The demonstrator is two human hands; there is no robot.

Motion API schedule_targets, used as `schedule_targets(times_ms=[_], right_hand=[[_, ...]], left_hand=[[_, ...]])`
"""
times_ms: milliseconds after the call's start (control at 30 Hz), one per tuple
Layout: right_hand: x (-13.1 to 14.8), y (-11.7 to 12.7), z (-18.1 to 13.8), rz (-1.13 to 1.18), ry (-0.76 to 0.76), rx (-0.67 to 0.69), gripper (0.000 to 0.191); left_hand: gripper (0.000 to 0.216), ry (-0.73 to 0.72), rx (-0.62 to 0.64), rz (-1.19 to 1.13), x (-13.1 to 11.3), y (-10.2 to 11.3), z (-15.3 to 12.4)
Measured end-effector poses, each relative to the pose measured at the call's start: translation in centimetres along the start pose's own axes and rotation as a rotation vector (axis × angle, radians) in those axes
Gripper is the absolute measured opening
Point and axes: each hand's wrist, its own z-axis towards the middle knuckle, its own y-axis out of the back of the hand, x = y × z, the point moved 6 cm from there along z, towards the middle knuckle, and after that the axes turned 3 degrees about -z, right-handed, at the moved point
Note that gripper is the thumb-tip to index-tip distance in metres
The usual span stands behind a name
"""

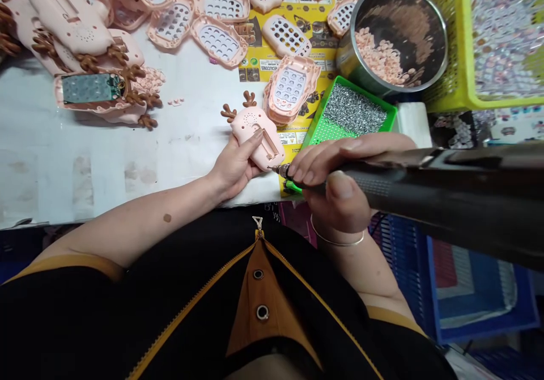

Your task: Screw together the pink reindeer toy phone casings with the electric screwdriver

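Observation:
My left hand (236, 167) grips a pink toy phone (256, 133) with brown antlers, its back with the battery slot facing up and my thumb across it. My right hand (335, 178) is wrapped round a black electric screwdriver (399, 178). The bit of the screwdriver touches or nearly touches the lower edge of the phone; whether a screw sits there is too small to tell. Just beyond the phone lies a stack of pink front shells (291, 85) with keypads. A green tray (348, 110) of small silvery screws stands close past my right hand.
Pink shells with round holes (221, 39) lie across the back of the table. More antlered phones (76, 22) are piled at the left. A metal bowl (393, 37) holds small pink parts. A yellow basket (454, 39) of clear packets stands at right, blue crates (480, 289) below.

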Motion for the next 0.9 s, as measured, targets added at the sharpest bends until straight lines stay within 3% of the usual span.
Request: schedule_targets(times_ms=[100, 300, 433, 733, 900], right_hand=[[-0.8, -0.5, -0.2, 0.053, -0.061, 0.087, 0.013], [-0.6, -1.4, 0.0, 0.12, -0.029, 0.135, 0.018], [-0.5, -1.5, -0.2, 0.075, -0.124, 0.13, 0.016], [0.0, -1.3, 0.2, 0.16, -0.116, 0.115, 0.023], [3.0, -0.7, 0.7, 0.123, -0.068, 0.023, 0.013]], left_hand=[[0.047, 0.001, -0.005, 0.003, 0.1, 0.1, 0.1], [0.046, 0.006, -0.012, 0.012, 0.3, 0.2, 0.4], [0.048, -0.007, -0.01, 0.012, 0.3, 0.3, 0.4], [0.048, -0.023, 0.041, 0.014, 0.4, 0.3, 0.5], [0.051, -0.038, 0.118, -0.022, 0.5, 0.6, 0.5]])
